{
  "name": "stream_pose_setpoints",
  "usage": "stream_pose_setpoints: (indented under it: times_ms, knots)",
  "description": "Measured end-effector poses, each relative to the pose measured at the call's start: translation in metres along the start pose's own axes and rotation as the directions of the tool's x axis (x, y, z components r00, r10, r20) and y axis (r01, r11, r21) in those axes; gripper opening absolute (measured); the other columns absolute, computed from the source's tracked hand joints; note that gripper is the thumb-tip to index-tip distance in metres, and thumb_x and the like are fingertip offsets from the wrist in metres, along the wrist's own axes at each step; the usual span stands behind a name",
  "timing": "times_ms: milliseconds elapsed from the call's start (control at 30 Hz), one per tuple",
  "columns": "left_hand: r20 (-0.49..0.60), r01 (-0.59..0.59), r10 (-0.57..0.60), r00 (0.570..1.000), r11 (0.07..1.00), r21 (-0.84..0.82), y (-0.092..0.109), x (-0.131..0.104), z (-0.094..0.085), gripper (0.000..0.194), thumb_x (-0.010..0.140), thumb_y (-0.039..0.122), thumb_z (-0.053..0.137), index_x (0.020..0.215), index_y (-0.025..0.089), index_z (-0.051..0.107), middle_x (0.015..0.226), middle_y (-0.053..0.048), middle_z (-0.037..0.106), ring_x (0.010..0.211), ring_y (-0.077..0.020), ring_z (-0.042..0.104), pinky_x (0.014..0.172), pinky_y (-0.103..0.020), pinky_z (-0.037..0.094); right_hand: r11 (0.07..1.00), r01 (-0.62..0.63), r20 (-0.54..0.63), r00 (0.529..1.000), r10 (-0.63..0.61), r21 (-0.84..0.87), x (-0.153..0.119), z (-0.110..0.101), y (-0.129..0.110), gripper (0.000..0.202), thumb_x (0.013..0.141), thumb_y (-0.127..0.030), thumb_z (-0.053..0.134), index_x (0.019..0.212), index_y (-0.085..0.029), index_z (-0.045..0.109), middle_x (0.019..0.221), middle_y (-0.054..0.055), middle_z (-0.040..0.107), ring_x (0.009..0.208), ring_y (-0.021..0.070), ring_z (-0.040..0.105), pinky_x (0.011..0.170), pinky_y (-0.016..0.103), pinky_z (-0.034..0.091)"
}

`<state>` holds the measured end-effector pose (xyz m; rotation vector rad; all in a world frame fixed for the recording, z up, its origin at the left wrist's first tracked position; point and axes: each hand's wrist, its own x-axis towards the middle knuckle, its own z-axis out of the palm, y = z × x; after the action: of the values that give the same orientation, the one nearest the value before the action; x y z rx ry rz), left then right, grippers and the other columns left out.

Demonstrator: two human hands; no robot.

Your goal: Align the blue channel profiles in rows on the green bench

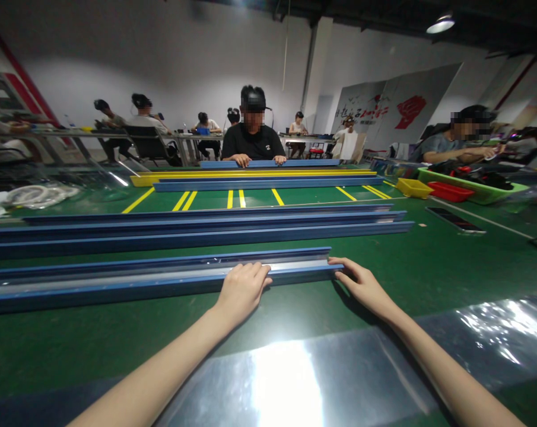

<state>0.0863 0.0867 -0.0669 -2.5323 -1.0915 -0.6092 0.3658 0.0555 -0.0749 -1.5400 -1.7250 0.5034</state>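
Note:
A long blue channel (152,288) with raised side walls and a pale strip inside lies lengthwise on the green table (321,305), running off the left edge of view. My left hand (242,290) is closed over its near wall, fingers curled across the top edge. At the channel's right end is my right hand (361,283), its thumb at the near side and its fingers at the end, gripping it. The undersides of both hands' fingers are partly hidden. Behind it lie several similar blue channels (197,238), side by side.
Clear plastic sheeting (348,362) covers the table's near side. To the right are a phone (455,220), a yellow tray (413,188), a red tray (450,191) and a green bin (468,185). Across the table a person (253,142) touches another blue channel; a yellow rail (259,174) lies nearby.

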Motion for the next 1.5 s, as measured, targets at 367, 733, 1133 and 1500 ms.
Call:
stream_pose_setpoints:
  times_ms: [367,733,1133,1500]
  knots:
    - [0.020,0.012,-0.012,1.000,1.000,0.011,0.0009,0.0002,-0.0017,0.016,0.087,0.026,0.043,0.098,0.018,0.052,0.079,-0.002,0.061,0.070,-0.0169,0.054,0.060,-0.029,0.032,1.000,0.002,-0.016,1.000,-0.002,-0.003,0.0009,0.0007,0.0021,0.028,0.073,-0.033,0.047,0.095,-0.021,0.059,0.110,0.006,0.060,0.102,0.0196,0.054,0.092,0.035,0.039]
    - [0.024,0.029,-0.029,0.999,0.999,0.024,0.0013,0.0015,-0.0025,0.014,0.085,0.028,0.047,0.078,0.017,0.052,0.070,-0.002,0.059,0.066,-0.0169,0.053,0.058,-0.028,0.030,0.998,-0.001,0.010,1.000,0.001,-0.060,0.0013,-0.0007,0.0004,0.032,0.073,-0.031,0.046,0.100,-0.020,0.059,0.111,0.007,0.060,0.103,0.0199,0.054,0.092,0.035,0.038]
    - [0.055,0.053,-0.053,0.997,0.999,-0.001,0.0026,0.0029,-0.0046,0.015,0.085,0.029,0.047,0.077,0.017,0.052,0.069,-0.002,0.058,0.066,-0.0174,0.054,0.057,-0.028,0.030,1.000,-0.004,0.000,1.000,0.004,-0.031,0.0006,0.0017,0.0056,0.033,0.072,-0.031,0.048,0.102,-0.020,0.057,0.115,0.007,0.058,0.106,0.0186,0.052,0.094,0.033,0.037]
    - [0.056,0.079,-0.076,0.996,0.996,-0.051,0.0015,0.0020,-0.0030,0.012,0.084,0.028,0.048,0.081,0.018,0.053,0.073,-0.001,0.061,0.068,-0.0171,0.054,0.059,-0.028,0.031,0.998,0.024,0.007,1.000,-0.024,-0.064,0.0005,0.0023,0.0041,0.030,0.073,-0.029,0.045,0.100,-0.021,0.056,0.114,0.006,0.058,0.105,0.0182,0.052,0.093,0.033,0.038]
